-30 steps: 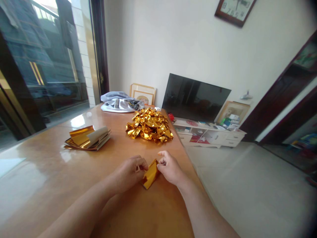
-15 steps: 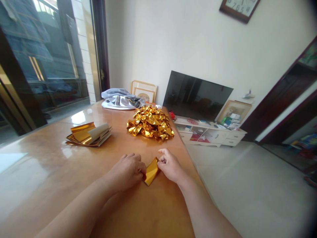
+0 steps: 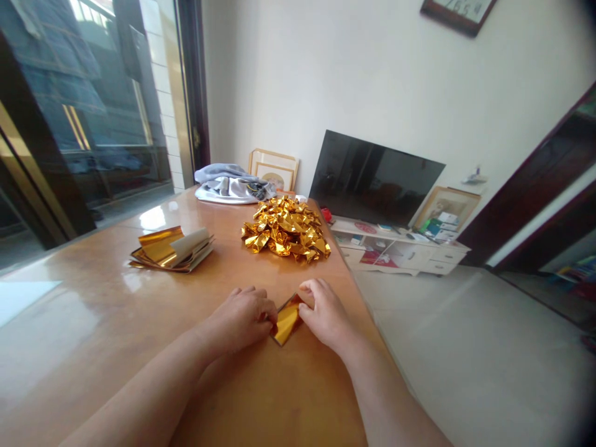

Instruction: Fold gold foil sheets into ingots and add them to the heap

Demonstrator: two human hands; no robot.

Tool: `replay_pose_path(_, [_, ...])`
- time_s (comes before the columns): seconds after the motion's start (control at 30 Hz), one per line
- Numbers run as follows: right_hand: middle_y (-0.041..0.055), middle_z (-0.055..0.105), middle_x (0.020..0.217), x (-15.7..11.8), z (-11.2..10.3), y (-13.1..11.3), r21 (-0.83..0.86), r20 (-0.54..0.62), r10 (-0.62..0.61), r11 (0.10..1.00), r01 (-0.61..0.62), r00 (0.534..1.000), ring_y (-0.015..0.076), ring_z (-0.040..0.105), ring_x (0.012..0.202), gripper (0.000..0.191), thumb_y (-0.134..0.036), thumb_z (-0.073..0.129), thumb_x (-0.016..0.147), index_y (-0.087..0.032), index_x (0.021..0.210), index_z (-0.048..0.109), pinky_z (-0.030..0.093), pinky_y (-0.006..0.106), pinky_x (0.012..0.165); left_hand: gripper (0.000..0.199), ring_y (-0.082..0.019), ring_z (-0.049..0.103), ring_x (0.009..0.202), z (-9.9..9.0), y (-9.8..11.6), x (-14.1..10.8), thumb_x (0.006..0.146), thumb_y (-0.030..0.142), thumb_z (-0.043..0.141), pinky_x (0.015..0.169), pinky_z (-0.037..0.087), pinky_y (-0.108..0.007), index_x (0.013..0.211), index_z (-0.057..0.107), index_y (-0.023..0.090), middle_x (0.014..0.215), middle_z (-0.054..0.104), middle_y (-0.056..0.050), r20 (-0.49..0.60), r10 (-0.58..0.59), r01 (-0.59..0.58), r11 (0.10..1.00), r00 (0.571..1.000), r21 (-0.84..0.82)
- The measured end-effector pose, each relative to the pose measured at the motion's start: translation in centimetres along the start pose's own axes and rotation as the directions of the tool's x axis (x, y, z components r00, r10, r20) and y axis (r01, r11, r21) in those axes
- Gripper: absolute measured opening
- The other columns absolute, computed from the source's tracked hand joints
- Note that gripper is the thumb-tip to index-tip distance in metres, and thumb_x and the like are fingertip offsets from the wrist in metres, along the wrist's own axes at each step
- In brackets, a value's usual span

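A folded piece of gold foil paper point(image 3: 287, 320) lies on the wooden table between my hands. My left hand point(image 3: 249, 315) rests on the tabletop with its fingers curled, the fingertips closed on the paper's left edge. At the upper right corner of the paper, my right hand point(image 3: 325, 312) pinches it between thumb and forefinger. Beyond my hands sits a heap of folded gold paper pieces point(image 3: 286, 230). To the left, a loose stack of gold foil sheets point(image 3: 172, 251) has some edges curled up, showing a pale underside.
The glossy wooden table point(image 3: 116, 347) has its right edge close to my right forearm. Bundled pale blue cloth point(image 3: 233, 185) lies at its far end, near picture frames point(image 3: 274, 167). Past the edge are a television point(image 3: 375, 180) and a low white cabinet point(image 3: 400, 251).
My right hand's forefinger has come down onto the paper's upper right corner, and the paper's right part looks more raised. The left hand has hardly moved. The whole view has shifted slightly.
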State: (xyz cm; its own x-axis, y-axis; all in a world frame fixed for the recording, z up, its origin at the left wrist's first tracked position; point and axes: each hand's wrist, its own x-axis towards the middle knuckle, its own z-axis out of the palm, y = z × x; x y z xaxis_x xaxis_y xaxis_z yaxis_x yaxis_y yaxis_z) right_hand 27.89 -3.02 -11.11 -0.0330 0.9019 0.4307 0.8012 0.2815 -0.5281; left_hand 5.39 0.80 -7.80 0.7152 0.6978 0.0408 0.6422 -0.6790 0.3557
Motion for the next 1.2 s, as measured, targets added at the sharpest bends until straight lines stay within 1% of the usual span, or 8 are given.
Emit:
replay_pose_path(0.13, [0.0014,0.060,0.098,-0.7,-2.1,-1.8,-0.001,0.176,-0.073,0.997,0.074,0.982,0.0190,0.055,0.096,0.020,-0.009,0.064,0.077,-0.023,0.092,0.061,0.044,0.030,0.082,0.021,-0.020,0.061,0.092,0.4,-0.8,0.2,0.079,0.025,0.060,0.081,0.041,-0.030,0.088,0.077,0.033,0.094,0.070,0.001,-0.009,0.006,-0.007,0.998,1.000,-0.068])
replay_pose_path(0.3, [0.0017,0.059,0.103,-1.6,-3.1,-2.5,-0.036,0.295,-0.058,0.997,0.072,0.954,0.0202,0.053,0.101,0.025,-0.013,0.069,0.077,-0.024,0.098,0.061,0.043,0.032,0.088,0.023,-0.017,0.061,0.079,0.7,-1.4,0.3,0.078,0.024,0.059,0.072,0.041,-0.027,0.089,0.077,0.031,0.083,0.070,0.002,0.054,-0.030,0.038,0.988,0.998,-0.149])
replay_pose_path(0.6, [0.0040,0.062,0.109,-1.4,-2.7,-2.3,0.036,0.292,-0.023,0.999,0.013,0.956,0.0234,0.055,0.106,0.026,-0.021,0.073,0.079,-0.026,0.103,0.065,0.044,0.035,0.092,0.020,-0.018,0.060,0.083,0.2,-1.0,0.1,0.080,0.029,0.059,0.074,0.041,-0.027,0.089,0.077,0.029,0.084,0.069,0.000,0.037,-0.021,0.026,0.991,0.999,-0.134])
replay_pose_path(0.7, [0.0056,0.065,0.113,-1.3,-2.5,-1.5,0.085,0.257,0.010,0.996,-0.032,0.966,0.0252,0.057,0.109,0.038,-0.022,0.073,0.081,-0.028,0.117,0.064,0.045,0.038,0.095,0.020,-0.018,0.060,0.082,0.2,-1.1,0.1,0.080,0.027,0.059,0.072,0.041,-0.026,0.090,0.076,0.028,0.083,0.069,0.000,0.041,-0.019,0.025,0.990,0.999,-0.137])
replay_pose_path(0.83, [0.0088,0.067,0.120,-1.4,-1.9,-0.1,0.070,0.183,0.130,0.987,-0.144,0.975,0.0272,0.059,0.113,0.054,-0.020,0.067,0.083,-0.027,0.136,0.058,0.044,0.043,0.099,0.023,-0.018,0.060,0.080,0.3,-1.2,0.2,0.078,0.025,0.058,0.071,0.041,-0.026,0.090,0.077,0.029,0.083,0.069,0.000,0.043,-0.024,0.030,0.990,0.999,-0.141])
replay_pose_path(0.93, [0.0069,0.070,0.110,-1.3,-1.5,0.6,0.087,0.186,0.152,0.981,-0.171,0.971,0.0251,0.061,0.107,0.060,-0.016,0.063,0.083,-0.028,0.141,0.054,0.046,0.041,0.097,0.023,-0.018,0.060,0.079,0.3,-1.2,0.2,0.078,0.025,0.058,0.070,0.041,-0.026,0.089,0.077,0.030,0.083,0.069,0.000,0.042,-0.021,0.027,0.989,0.999,-0.146])
replay_pose_path(1.03, [0.0037,0.071,0.101,-1.2,-1.0,0.8,0.176,0.202,0.165,0.964,-0.201,0.966,0.0207,0.064,0.095,0.061,-0.017,0.060,0.084,-0.027,0.144,0.049,0.049,0.037,0.091,0.022,-0.018,0.060,0.080,0.3,-1.2,0.1,0.077,0.025,0.059,0.070,0.040,-0.026,0.088,0.077,0.029,0.083,0.068,0.000,0.041,-0.024,0.029,0.989,0.999,-0.148])
replay_pose_path(1.2, [0.0028,0.068,0.101,-1.0,-0.2,0.9,0.325,0.210,0.212,0.905,-0.273,0.954,0.0164,0.065,0.086,0.063,-0.019,0.058,0.086,-0.024,0.147,0.044,0.052,0.031,0.081,0.022,-0.019,0.061,0.081,0.3,-1.2,0.2,0.077,0.024,0.059,0.071,0.041,-0.027,0.088,0.077,0.030,0.083,0.069,0.000,0.038,-0.021,0.027,0.988,0.999,-0.153])
